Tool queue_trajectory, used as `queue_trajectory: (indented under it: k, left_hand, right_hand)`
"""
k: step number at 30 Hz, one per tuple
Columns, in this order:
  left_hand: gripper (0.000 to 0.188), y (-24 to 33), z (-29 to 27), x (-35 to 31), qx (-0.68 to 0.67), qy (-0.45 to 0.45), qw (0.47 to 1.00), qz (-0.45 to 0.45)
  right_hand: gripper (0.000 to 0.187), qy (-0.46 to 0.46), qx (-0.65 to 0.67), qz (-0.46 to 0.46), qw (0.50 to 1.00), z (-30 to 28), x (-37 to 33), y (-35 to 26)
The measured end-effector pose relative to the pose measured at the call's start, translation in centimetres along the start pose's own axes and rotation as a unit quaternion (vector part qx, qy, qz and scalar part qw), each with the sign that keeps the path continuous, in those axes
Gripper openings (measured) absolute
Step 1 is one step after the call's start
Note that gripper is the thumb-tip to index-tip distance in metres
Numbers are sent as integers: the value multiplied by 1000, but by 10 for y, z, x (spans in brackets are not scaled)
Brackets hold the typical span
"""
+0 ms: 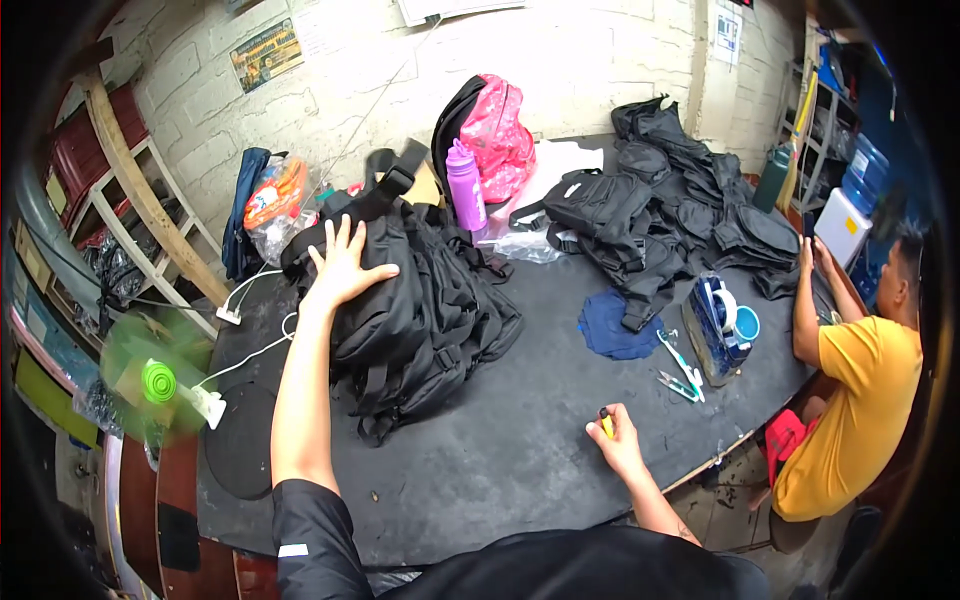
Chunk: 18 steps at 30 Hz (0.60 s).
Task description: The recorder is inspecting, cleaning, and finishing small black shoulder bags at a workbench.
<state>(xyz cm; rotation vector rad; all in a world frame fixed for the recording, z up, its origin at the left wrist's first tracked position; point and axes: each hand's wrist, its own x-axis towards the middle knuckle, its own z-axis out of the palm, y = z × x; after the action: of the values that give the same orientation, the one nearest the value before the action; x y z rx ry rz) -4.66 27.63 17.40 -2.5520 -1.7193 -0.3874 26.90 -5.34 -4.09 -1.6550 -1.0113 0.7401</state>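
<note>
My left hand (347, 268) rests with fingers spread on top of a bulky black backpack (420, 310), which lies at the left of the dark table and has loose straps and buckles. My right hand (620, 440) is closed around a small yellow tool with a black end (606, 424), held above the front of the table; its exact kind is partly hidden by my fingers. Ahead of that hand lie thread snips (678, 386) and a white and teal slim tool (682, 362), beside a folded dark blue cloth (620, 325).
A purple bottle (465, 187) and a pink bag (497, 135) stand at the back. More black bags (640, 215) are heaped at the back right, near a blue tape dispenser (715, 325). A green fan (158, 382) spins at left. A person in yellow (850, 410) sits at right.
</note>
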Motion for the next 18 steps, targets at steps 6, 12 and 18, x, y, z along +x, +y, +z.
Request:
queue_trajectory:
  k: [6, 12, 18]
  left_hand:
    - [115, 22, 38, 53, -31, -60, 993, -97]
    - [120, 11, 86, 78, -87, -109, 983, -118]
    - [115, 17, 106, 74, -77, -84, 988, -108]
  right_hand:
    - [30, 150, -211, -92, 962, -25, 17, -2]
    - [36, 253, -474, -58, 841, -61, 42, 39]
    - [45, 289, -368, -205, 860, -52, 115, -8]
